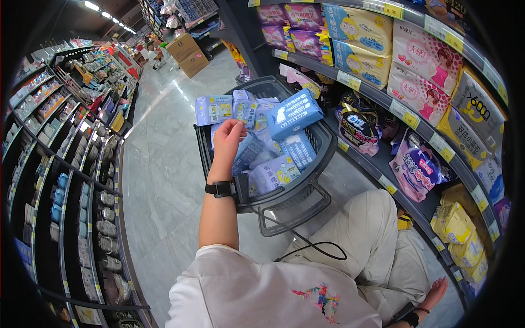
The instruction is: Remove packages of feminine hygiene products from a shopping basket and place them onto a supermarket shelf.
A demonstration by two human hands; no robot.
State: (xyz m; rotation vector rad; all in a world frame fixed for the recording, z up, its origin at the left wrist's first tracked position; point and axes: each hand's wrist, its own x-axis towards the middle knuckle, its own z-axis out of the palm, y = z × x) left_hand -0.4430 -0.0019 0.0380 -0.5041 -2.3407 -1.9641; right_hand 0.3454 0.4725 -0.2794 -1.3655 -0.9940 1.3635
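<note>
A dark grey plastic shopping basket (332,153) stands on the floor before me, heaped with purple and blue packs of sanitary pads. My left hand (231,132) is over its near left part, fingers bent inward, close to a purple pack (213,110); whether it touches a pack I cannot tell. A blue pack (295,114) lies tilted on top of the pile at the right. Low at the right, beside my bent leg, is my right hand (437,292), palm partly up and fingers slightly curled, with nothing seen in it.
Curved by the lens, a shelf rail (369,88) with price tags runs close along the right, bearing pink, yellow and black packs. A tall shelf unit (61,164) lines the left. Cardboard boxes (182,47) stand up the aisle near a crouching person (155,56). A black cable (303,238) hangs from my left wrist.
</note>
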